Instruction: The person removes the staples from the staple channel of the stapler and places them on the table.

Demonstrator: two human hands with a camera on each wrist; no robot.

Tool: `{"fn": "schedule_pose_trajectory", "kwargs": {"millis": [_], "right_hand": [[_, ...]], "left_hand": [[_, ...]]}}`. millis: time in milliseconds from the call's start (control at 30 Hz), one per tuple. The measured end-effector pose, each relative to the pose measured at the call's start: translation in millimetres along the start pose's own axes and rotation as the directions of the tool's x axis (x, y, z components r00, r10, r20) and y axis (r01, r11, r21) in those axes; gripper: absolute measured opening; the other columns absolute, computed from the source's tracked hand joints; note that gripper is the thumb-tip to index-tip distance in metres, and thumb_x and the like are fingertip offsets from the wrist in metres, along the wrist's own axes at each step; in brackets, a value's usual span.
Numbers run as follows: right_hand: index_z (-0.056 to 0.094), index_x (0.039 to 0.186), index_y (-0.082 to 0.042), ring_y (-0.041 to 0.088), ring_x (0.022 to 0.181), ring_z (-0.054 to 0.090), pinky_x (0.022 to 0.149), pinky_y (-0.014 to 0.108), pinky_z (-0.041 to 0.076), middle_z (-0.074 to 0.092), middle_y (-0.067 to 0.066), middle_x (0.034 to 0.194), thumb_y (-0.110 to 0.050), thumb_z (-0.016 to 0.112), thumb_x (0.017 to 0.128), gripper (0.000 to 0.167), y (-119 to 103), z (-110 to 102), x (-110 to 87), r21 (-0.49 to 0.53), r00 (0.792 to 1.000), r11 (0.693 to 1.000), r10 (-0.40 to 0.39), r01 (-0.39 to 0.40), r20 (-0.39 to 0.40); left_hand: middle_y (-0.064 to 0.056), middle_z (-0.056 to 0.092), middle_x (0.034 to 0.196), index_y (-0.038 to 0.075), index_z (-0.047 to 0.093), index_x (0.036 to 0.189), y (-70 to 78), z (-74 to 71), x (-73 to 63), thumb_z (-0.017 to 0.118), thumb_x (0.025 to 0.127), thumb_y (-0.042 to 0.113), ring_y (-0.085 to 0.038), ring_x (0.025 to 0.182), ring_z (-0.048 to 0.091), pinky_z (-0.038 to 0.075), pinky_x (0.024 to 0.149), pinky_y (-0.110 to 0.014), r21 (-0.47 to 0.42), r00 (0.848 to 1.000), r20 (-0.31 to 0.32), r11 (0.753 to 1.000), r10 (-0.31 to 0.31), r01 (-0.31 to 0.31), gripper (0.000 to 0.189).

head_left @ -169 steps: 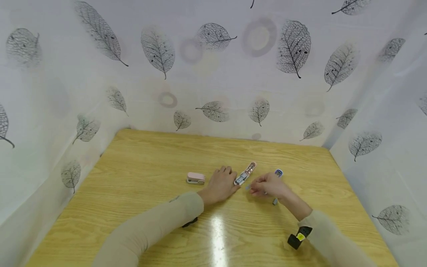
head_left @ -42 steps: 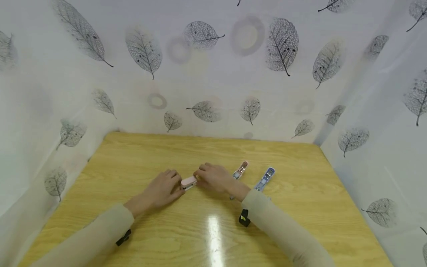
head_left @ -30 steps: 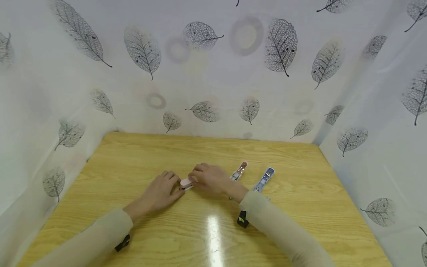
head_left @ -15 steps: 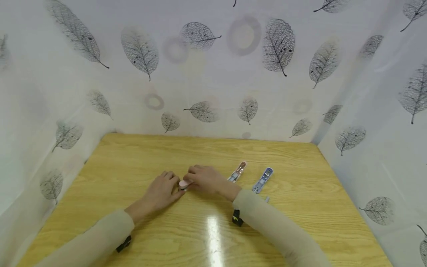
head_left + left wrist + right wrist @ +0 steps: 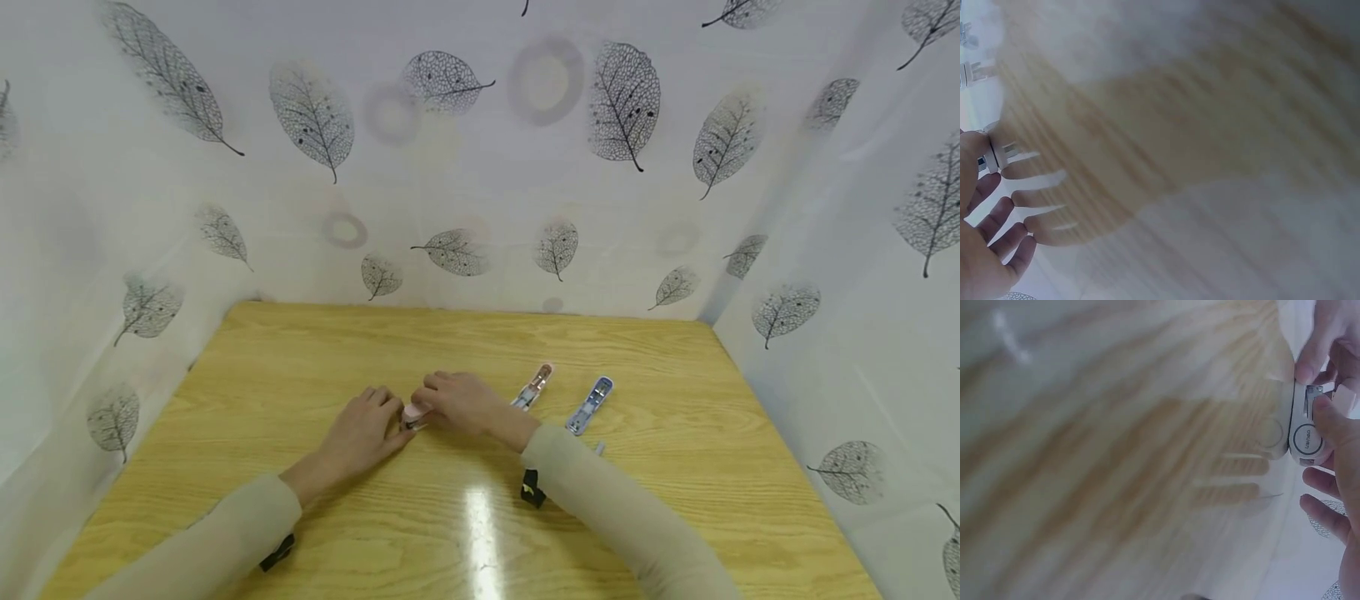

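Note:
A small pink-and-white stapler [image 5: 415, 412] is held between both hands at the middle of the table, much of it covered by fingers. My left hand [image 5: 360, 433] pinches its left end between thumb and fingertips. From the right, my right hand [image 5: 459, 404] grips the other end, knuckles up. In the right wrist view the stapler's white side [image 5: 1307, 439] with a round logo faces the camera, the right thumb pressing on it. There the pink top [image 5: 1344, 400] stands apart from the white body. The left wrist view catches only part of the stapler [image 5: 997, 153] beside the left thumb.
Two opened-out staplers lie to the right: one pink [image 5: 533, 387], partly behind the right hand, and one blue [image 5: 590, 406]. A little grey strip [image 5: 599, 448] lies by the right sleeve. A leaf-print curtain [image 5: 480, 167] closes in the table's back and sides.
Earlier, my hands were at the opened pink stapler, the right holding a small piece. Both have since moved left to the other pink stapler, and the right hand has slid further over it.

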State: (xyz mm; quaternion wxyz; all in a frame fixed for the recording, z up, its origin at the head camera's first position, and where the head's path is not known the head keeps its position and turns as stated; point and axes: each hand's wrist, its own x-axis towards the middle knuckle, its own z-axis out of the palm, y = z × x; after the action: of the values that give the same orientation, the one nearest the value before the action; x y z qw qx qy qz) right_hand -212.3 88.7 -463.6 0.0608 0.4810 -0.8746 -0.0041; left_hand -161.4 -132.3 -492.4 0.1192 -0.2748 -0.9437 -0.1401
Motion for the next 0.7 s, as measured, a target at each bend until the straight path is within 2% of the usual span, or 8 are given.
{"fn": "schedule_pose_trajectory", "kwargs": {"millis": [233, 467, 700], "right_hand": [[0.069, 0.129, -0.025, 0.009, 0.106, 0.068, 0.088, 0.023, 0.057, 0.071, -0.006, 0.119, -0.043, 0.066, 0.101, 0.033, 1.9, 1.5, -0.6, 0.004, 1.0, 1.0, 0.009, -0.009, -0.009], [0.068, 0.131, -0.025, 0.011, 0.112, 0.069, 0.091, 0.024, 0.058, 0.069, -0.004, 0.131, -0.042, 0.066, 0.102, 0.033, 1.5, 0.7, -3.4, 0.017, 1.0, 0.999, 0.027, -0.027, -0.016], [0.068, 0.13, -0.025, 0.01, 0.111, 0.068, 0.091, 0.022, 0.058, 0.07, -0.006, 0.127, -0.044, 0.069, 0.101, 0.035, 5.8, -6.5, -4.5, -0.039, 1.0, 0.999, 0.02, -0.021, -0.018]], "left_hand": [[-0.005, 0.066, 0.098, 0.01, 0.07, 0.099, 1.5, -1.0, 0.7, 0.083, 0.091, 0.039, -0.02, 0.087, 0.056, 0.049, 0.072, -0.035, -0.004, 1.0, 0.022, 1.0, -0.018, 0.018, 0.032], [-0.005, 0.066, 0.098, 0.01, 0.07, 0.099, 2.2, -1.9, 0.1, 0.082, 0.091, 0.039, -0.019, 0.087, 0.056, 0.049, 0.073, -0.035, 0.003, 1.0, 0.022, 1.0, -0.02, 0.02, 0.032], [-0.005, 0.066, 0.097, 0.011, 0.069, 0.094, 3.0, -3.7, 0.1, 0.083, 0.091, 0.036, -0.018, 0.085, 0.055, 0.047, 0.072, -0.033, -0.016, 1.0, 0.005, 1.0, -0.012, 0.012, 0.029]]}}
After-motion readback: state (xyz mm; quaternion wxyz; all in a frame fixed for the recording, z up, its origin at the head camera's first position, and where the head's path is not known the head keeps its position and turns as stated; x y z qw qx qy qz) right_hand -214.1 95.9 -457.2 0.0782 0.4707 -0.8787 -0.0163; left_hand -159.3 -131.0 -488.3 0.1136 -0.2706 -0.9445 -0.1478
